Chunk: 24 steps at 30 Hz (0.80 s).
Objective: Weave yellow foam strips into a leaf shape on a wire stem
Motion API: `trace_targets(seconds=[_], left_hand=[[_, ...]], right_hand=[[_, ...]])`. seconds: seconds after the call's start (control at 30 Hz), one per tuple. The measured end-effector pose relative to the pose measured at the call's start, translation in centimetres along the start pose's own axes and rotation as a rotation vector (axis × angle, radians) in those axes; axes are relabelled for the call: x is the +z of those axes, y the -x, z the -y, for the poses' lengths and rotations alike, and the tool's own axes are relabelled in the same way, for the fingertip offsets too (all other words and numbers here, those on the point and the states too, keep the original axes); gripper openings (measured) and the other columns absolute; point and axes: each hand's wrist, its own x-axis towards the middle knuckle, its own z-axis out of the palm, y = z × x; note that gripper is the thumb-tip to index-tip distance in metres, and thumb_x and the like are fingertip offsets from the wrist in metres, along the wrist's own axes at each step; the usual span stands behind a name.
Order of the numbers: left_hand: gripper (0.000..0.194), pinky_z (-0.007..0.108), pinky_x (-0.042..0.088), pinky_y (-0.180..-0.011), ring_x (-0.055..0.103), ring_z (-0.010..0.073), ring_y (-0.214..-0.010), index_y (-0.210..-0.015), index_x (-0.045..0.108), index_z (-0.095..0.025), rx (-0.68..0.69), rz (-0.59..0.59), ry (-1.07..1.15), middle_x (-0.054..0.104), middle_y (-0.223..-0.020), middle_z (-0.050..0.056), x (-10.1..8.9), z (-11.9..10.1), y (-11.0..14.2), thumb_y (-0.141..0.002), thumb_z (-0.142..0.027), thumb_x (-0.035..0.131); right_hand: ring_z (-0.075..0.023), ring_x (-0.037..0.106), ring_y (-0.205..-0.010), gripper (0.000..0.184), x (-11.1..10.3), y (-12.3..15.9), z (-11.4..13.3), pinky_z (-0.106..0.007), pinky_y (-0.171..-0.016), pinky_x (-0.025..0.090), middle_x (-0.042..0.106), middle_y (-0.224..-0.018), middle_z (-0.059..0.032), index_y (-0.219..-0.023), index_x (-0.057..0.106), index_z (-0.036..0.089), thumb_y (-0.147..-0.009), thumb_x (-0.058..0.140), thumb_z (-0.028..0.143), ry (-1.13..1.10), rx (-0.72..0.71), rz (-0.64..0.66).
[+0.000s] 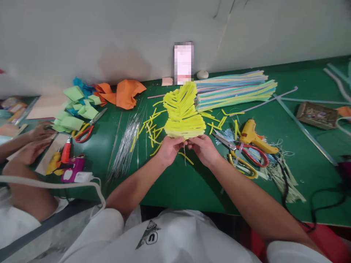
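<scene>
Both my hands hold a bright yellow piece built from rows of fuzzy pipe cleaners (183, 109), narrower at its far end and wide with a paler edge close to me. My left hand (173, 148) grips the left of its near edge, fingers closed. On the right of that edge, my right hand (203, 147) pinches it, also closed. A thin wire end (184, 155) hangs down between the hands. Cut yellow pipe cleaner pieces (149, 126) lie scattered on the green table on both sides. Part of my fingers is hidden under the piece.
Bundled pastel pipe cleaners (237, 95) lie behind. Thin metal wires (127, 142) are at left; a yellow glue gun (255, 137), red-handled scissors (255, 155) and tassels (287, 182) at right. A phone-like screen (183, 62) leans on the wall. Another person's hands (38, 140) work at far left.
</scene>
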Motion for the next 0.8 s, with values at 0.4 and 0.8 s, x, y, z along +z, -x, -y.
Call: trace_targets(seconds=[0.4, 0.8], left_hand=[[0.027, 0.026, 0.049, -0.068, 0.066, 0.0135, -0.073, -0.084, 0.076, -0.018, 0.083, -0.085, -0.052, 0.075, -0.081, 0.002, -0.49, 0.31, -0.27, -0.061, -0.027, 0.087], [0.048, 0.037, 0.051, -0.089, 0.068, 0.0227, -0.100, -0.107, 0.071, -0.020, 0.184, -0.083, -0.035, 0.075, -0.104, 0.006, 0.10, -0.03, -0.18, -0.062, -0.026, 0.086]], right_hand=[[-0.0158, 0.064, -0.078, 0.021, -0.18, -0.34, -0.68, -0.029, -0.072, 0.049, 0.074, -0.082, -0.0001, -0.082, 0.075, 0.023, -0.062, 0.082, 0.025, -0.019, -0.088, -0.075], [-0.0151, 0.065, -0.077, 0.022, -0.22, -0.30, -0.74, -0.030, -0.077, 0.051, 0.075, -0.085, -0.0007, -0.086, 0.075, 0.023, -0.067, 0.082, 0.032, 0.050, -0.106, -0.081]])
